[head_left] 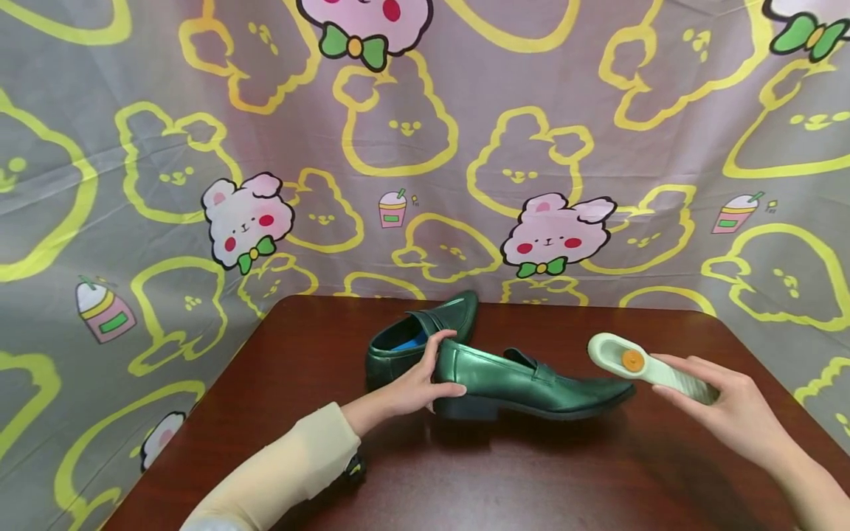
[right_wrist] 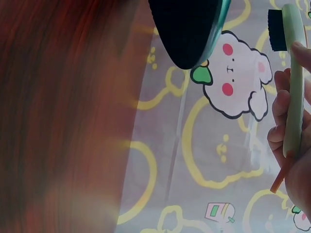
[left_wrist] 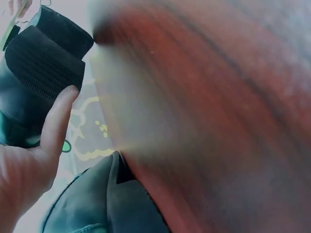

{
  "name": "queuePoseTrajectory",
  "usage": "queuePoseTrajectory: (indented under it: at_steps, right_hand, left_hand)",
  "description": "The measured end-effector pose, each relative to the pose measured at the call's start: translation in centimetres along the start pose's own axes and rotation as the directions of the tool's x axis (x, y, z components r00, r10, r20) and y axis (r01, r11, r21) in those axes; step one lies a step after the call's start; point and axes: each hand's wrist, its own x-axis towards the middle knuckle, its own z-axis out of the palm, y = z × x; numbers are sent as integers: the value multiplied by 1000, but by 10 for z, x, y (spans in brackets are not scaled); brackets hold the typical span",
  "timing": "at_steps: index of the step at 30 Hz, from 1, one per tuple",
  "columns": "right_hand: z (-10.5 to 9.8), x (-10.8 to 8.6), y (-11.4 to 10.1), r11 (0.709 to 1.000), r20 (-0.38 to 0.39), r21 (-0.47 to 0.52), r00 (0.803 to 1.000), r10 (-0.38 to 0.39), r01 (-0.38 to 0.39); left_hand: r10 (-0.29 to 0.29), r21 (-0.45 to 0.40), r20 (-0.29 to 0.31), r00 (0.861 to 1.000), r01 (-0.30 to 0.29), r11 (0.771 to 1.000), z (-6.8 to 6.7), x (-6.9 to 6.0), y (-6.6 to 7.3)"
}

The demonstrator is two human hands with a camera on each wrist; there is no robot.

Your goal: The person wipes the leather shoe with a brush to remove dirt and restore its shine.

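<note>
Rear shoe (head_left: 434, 320) partly hidden, left-wrist-view tabletop (left_wrist: 209, 102) blurred

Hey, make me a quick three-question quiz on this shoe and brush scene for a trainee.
1. Which hand holds the brush?
2. True or false: the bristles are clear of the held shoe.
3. What colour shows inside the other shoe, behind the held one? A) pink B) blue C) yellow

Key: 1. The right hand. 2. True; the right wrist view shows a gap. 3. B.
</note>
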Motion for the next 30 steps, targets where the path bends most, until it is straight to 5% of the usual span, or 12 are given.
queuePoseTrajectory:
  at_steps: [4,10,14,18,21,30]
  right_hand:
    - [1,1,-1,1000,5,8,1000,-9,9]
    - [2,3,-1,1000,7,17,1000,-4,4]
    - [2,3,-1,1000,4,19,1000,-4,4]
    - [3,4,-1,1000,8,18,1000,-16,16]
    - [3,4,-2,999,10,19,1000,-27,26]
    - [5,3,-2,1000,29,20,999,-25,24]
  left_hand:
    - [-65,-121,1,998,65,990,1,0,-3]
    - [-93,-117,-32,995,89,989,0,-1,-4]
    - [-46,32,-27,999,47,998,-3,-2,-4]
    - [32,206,-40,999,-24,978,-5,-4,-1]
    - [50,230,-45,998,-39,972,-6,-3,-1]
    - [45,66,5,999,-45,997,-7,-3,-9]
